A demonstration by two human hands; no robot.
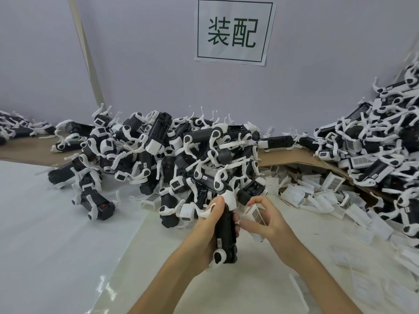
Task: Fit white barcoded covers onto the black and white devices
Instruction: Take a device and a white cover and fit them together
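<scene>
In front of a large unfinished pile (172, 155), left hand (209, 225) grips one device (224, 236); right-hand fingers (258, 203) pinch a cover (255, 215), not yet fitted.

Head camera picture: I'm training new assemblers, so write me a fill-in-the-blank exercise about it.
The right hand pinches a white plastic cover printed with a ____.
The left hand grips an oblong black and white plastic device by its ____ body.
The white paper sign hangs on the ____.
Missing words: barcode; black; wall
</scene>
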